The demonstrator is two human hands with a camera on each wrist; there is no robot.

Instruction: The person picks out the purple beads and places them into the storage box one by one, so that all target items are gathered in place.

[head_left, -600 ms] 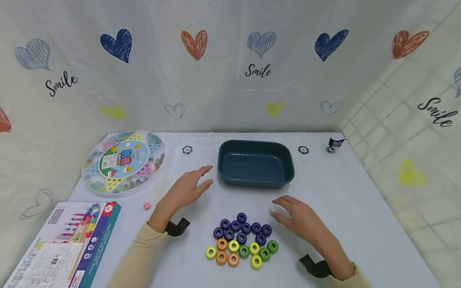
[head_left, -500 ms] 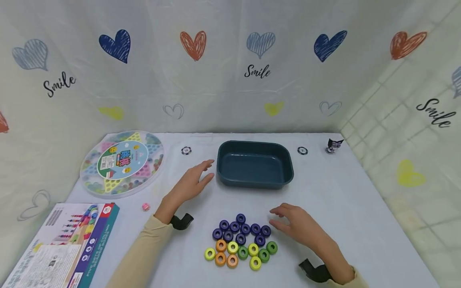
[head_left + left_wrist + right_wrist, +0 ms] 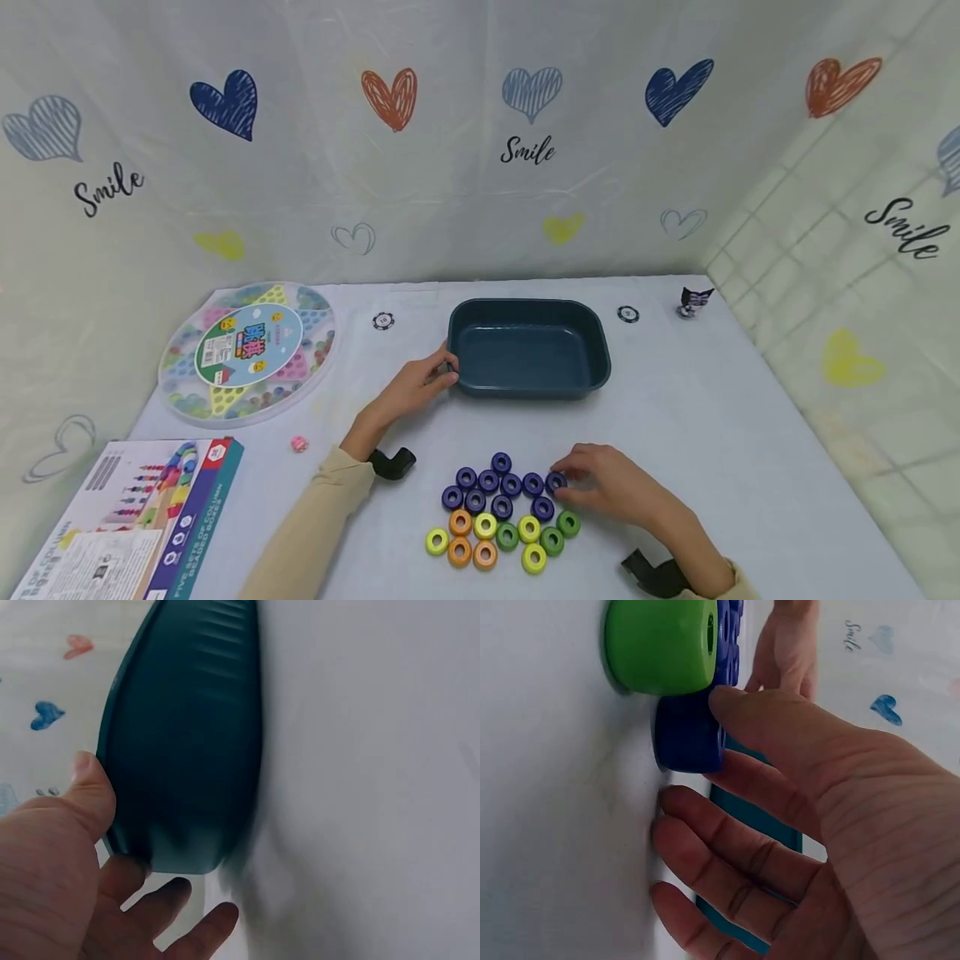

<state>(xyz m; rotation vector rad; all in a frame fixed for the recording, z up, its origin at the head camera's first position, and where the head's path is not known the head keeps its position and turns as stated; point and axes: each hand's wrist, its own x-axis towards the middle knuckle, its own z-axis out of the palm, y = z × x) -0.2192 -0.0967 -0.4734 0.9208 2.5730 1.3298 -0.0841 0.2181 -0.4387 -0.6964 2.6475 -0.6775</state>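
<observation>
In the head view my left hand [image 3: 408, 387] is at the left end of a dark teal plastic tray [image 3: 531, 358]. Its thumb [image 3: 91, 791] lies on the tray's rim in the left wrist view, the index finger is at the end wall, and the other fingers are spread below. My right hand [image 3: 613, 483] pinches the rightmost dark blue bead [image 3: 556, 482] of a group on the table between thumb and index finger. A green bead [image 3: 660, 645] stands right beside that bead in the right wrist view. Its other fingers reach down near the tabletop.
Orange beads [image 3: 460, 551], yellow beads [image 3: 437, 541] and green beads [image 3: 552, 541] lie nearest me. A round marble game board [image 3: 247, 350], a printed box [image 3: 135, 517] and a pink trinket [image 3: 299, 444] are left. Behind sit two chips [image 3: 383, 321] and a small figurine [image 3: 693, 302].
My left hand has moved right and reached the tray's left end. My right hand has come down and inward to the rightmost blue bead and taken hold of it.
</observation>
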